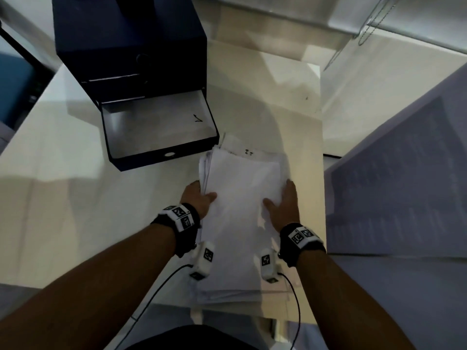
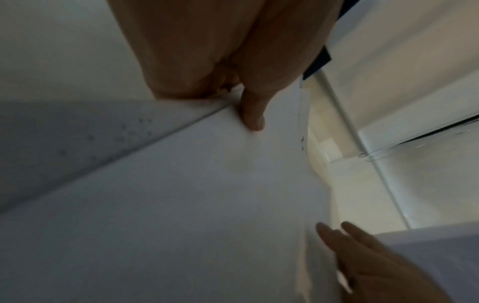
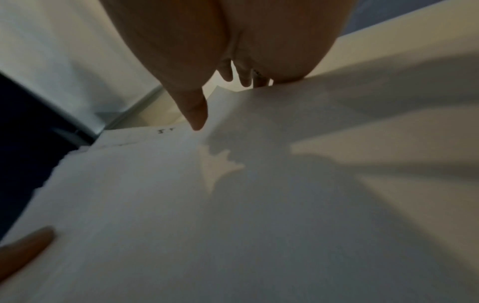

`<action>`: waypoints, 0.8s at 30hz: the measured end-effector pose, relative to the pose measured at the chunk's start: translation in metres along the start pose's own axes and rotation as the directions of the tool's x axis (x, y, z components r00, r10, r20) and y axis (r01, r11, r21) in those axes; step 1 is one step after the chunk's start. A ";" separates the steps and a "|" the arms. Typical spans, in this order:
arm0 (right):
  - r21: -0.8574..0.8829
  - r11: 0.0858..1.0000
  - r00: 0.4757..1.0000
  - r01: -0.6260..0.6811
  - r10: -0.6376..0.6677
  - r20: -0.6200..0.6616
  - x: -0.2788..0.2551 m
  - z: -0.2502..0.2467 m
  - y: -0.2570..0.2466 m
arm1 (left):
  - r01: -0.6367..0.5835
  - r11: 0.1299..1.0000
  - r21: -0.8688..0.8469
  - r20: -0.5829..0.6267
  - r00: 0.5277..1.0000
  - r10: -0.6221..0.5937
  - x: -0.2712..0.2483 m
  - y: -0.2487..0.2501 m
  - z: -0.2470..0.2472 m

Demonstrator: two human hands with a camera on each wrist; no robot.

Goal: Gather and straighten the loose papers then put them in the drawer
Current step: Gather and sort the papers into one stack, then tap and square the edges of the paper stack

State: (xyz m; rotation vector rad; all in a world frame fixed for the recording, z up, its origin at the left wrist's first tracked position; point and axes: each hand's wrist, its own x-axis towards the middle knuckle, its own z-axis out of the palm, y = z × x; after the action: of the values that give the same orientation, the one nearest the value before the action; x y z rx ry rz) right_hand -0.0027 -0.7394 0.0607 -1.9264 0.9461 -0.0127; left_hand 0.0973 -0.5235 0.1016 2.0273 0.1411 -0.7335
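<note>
Fingers (image 3: 243, 76) of the right hand (image 1: 284, 204) run straight along the right edge of the paper stack (image 1: 242, 198), tips pointing down past that edge in the right wrist view; its thumb (image 3: 195, 110) lies stretched over the top sheet. The left hand (image 1: 198, 198) is at the stack's left edge with its thumb (image 2: 252, 110) flat on the top sheet. The other left fingers are tucked at or under the edge; how far they curl cannot be told, though the thumb above and fingers below look like a grip on the sheets.

Paper stack: white sheets, on the pale table (image 1: 63, 198) between the two hands, near end reaching the table's front edge. Sheets not squared: several far corners fan out at the top left, and a lower sheet with small handwritten marks (image 1: 249, 152) sticks out beyond the top one.

Drawer (image 1: 161, 127): pulled out from the bottom of a dark blue drawer box (image 1: 131, 46), which stands on the table at far left. Drawer floor is light, with a small dark mark near its right side. The stack's far left corner lies just beside the drawer's front right corner; contact cannot be told.

Each wrist carries a black band (image 1: 185, 227) with printed square markers, and a cable (image 1: 156, 286) trails from the left one.
</note>
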 end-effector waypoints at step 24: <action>0.574 0.654 0.868 0.493 -0.330 -0.370 -0.103 -0.086 -0.187 | -0.623 0.707 -0.335 -0.170 0.778 0.605 -0.089 0.094 -0.090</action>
State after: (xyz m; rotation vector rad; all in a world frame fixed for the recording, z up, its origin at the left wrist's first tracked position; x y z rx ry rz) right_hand 0.0060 -0.6948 0.2862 -1.4327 0.5062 -0.7718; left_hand 0.1000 -0.4848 0.2542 1.5674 -0.3441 -0.1997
